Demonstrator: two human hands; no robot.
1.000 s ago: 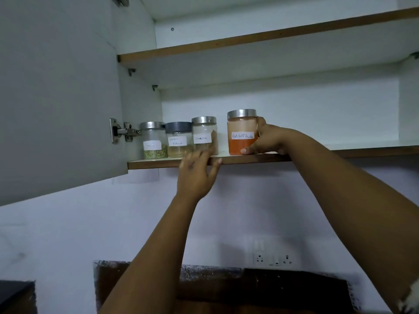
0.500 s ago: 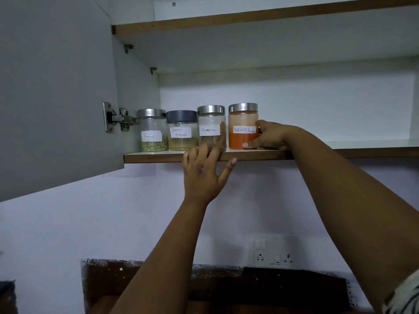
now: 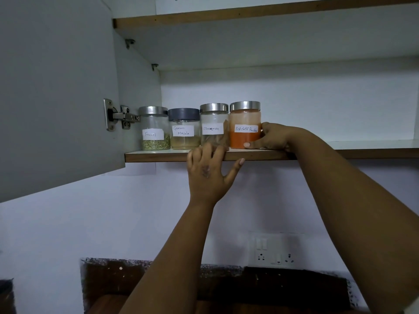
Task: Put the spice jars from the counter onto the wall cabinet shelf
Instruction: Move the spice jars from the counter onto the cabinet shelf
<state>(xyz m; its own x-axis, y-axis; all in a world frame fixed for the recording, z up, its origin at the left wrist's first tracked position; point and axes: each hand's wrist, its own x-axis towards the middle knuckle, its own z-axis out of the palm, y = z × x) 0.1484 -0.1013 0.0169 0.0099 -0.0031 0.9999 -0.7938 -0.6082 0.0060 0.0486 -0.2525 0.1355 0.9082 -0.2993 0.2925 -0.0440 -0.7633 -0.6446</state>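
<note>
Four jars (image 3: 199, 128) at shelf edge (image 3: 158, 156); right hand (image 3: 269, 138) grips chilli jar (image 3: 244, 125).

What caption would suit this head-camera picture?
Right hand holds the red chilli jar on the shelf; left hand rests at its edge.

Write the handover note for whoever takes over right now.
Right hand grips the orange red chilli powder jar, standing rightmost on the brown-edged cabinet shelf.
Left hand: fingers rest on the shelf edge, by the cinnamon jar.
Done: fennel jar, dark-lidded garam masala jar, cinnamon and chilli all shelved in a row.
Left: release the chilli jar; counter is out of view.
</note>
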